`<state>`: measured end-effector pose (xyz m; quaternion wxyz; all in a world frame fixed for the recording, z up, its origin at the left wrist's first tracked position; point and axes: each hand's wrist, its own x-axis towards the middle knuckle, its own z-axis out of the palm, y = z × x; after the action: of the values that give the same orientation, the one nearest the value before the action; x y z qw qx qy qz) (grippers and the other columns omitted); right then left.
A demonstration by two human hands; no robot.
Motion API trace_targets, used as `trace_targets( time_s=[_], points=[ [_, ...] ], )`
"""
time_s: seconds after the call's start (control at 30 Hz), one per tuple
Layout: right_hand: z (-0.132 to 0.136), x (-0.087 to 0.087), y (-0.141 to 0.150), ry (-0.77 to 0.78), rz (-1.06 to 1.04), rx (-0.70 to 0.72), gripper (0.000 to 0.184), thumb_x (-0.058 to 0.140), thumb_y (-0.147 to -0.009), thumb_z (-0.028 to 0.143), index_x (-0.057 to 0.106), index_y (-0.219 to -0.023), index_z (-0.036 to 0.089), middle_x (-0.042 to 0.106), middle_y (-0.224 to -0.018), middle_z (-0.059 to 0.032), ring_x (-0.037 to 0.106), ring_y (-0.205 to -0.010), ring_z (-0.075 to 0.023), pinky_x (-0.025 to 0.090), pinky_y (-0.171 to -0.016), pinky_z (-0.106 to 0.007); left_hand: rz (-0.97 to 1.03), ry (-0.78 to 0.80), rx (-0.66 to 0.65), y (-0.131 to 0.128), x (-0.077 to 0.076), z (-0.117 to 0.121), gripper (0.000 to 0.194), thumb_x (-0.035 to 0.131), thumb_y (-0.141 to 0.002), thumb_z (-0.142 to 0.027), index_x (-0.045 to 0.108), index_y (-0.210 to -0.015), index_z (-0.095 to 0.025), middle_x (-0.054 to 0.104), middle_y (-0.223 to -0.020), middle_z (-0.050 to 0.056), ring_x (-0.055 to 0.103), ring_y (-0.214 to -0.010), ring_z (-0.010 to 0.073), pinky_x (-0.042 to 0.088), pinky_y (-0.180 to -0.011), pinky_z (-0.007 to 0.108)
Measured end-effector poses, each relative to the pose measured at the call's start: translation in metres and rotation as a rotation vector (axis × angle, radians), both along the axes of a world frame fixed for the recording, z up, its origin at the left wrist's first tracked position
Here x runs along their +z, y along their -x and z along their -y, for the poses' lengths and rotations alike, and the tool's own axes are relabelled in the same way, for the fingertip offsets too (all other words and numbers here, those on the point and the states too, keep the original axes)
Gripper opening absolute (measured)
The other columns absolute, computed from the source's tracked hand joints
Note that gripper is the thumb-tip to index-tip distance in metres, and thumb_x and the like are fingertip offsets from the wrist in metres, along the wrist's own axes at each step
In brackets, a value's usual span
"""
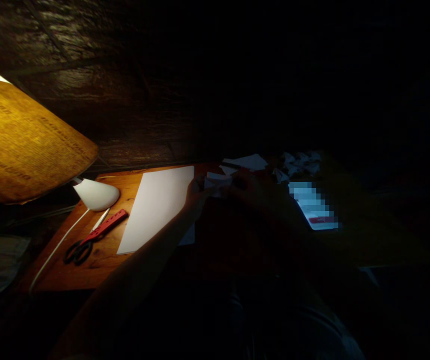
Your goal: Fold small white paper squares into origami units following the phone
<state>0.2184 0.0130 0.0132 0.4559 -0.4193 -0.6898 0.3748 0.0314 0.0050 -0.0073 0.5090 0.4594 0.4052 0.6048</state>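
My left hand (pixel 195 190) and right hand (pixel 250 187) pinch a small folded paper (pixel 218 181) between them, its long axis running left to right above the table's (pixel 105 255) far edge. Left: white sheet (pixel 158 207), ruler (pixel 109 225), scissors (pixel 78 250).

dim wooden desk, lit from our left

we see scissors (pixel 78 248) with black handles beside a red ruler (pixel 108 224) on the wooden desk (pixel 98 262), a white sheet of paper (pixel 157 206) just right of them, a white lamp base (pixel 96 194) under a yellow printed shade (pixel 19 142), crumpled paper scraps (pixel 300 163) and a glowing phone (pixel 314 206) farther right.
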Motion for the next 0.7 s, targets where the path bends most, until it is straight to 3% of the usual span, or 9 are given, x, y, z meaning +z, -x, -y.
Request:
trace_targets(
  time_s=[0.13,0.3,0.53,0.7],
  points=[
    [-0.0048,-0.0039,-0.0003,-0.047,-0.057,-0.059,0.016,0.068,-0.075,0.033,0.058,-0.081,0.022,0.062,-0.079,-0.0003,0.056,-0.077,-0.0177,0.045,-0.070,-0.029,-0.005,0.004,-0.003,-0.0001,-0.0043,-0.0015,0.053,0.083,-0.061,-0.019,0.056,-0.107,-0.021,0.070,-0.087,-0.001,0.069,-0.081,0.0168,0.055,-0.080,0.031],
    [-0.0055,-0.0025,-0.0012,-0.025,-0.044,-0.079,0.019,0.070,-0.074,0.035,0.056,-0.077,0.022,0.060,-0.075,-0.0001,0.055,-0.073,-0.0176,0.044,-0.067,-0.030,-0.005,0.005,0.012,0.0021,-0.0092,-0.0049,0.044,0.078,-0.064,-0.022,0.055,-0.101,-0.022,0.068,-0.085,-0.001,0.067,-0.081,0.0176,0.053,-0.077,0.032],
    [-0.0047,-0.0003,-0.0004,-0.013,-0.077,-0.096,0.020,0.070,-0.072,0.034,0.056,-0.081,0.023,0.063,-0.079,-0.0003,0.057,-0.076,-0.0178,0.046,-0.069,-0.030,-0.094,0.003,0.019,-0.0008,-0.0034,0.0026,0.048,0.073,-0.069,-0.019,0.048,-0.110,-0.025,0.065,-0.080,-0.003,0.063,-0.072,0.0156,0.049,-0.068,0.029],
    [-0.0098,-0.0049,-0.0022,-0.009,0.023,-0.112,0.014,0.069,-0.072,0.029,0.060,-0.079,0.022,0.067,-0.082,-0.0023,0.060,-0.078,-0.0193,0.048,-0.071,-0.032,-0.197,-0.007,-0.028,-0.0001,-0.0024,0.0034,0.048,0.071,-0.070,-0.019,0.047,-0.111,-0.025,0.061,-0.072,-0.005,0.058,-0.062,0.0136,0.042,-0.058,0.025]
  ],
)
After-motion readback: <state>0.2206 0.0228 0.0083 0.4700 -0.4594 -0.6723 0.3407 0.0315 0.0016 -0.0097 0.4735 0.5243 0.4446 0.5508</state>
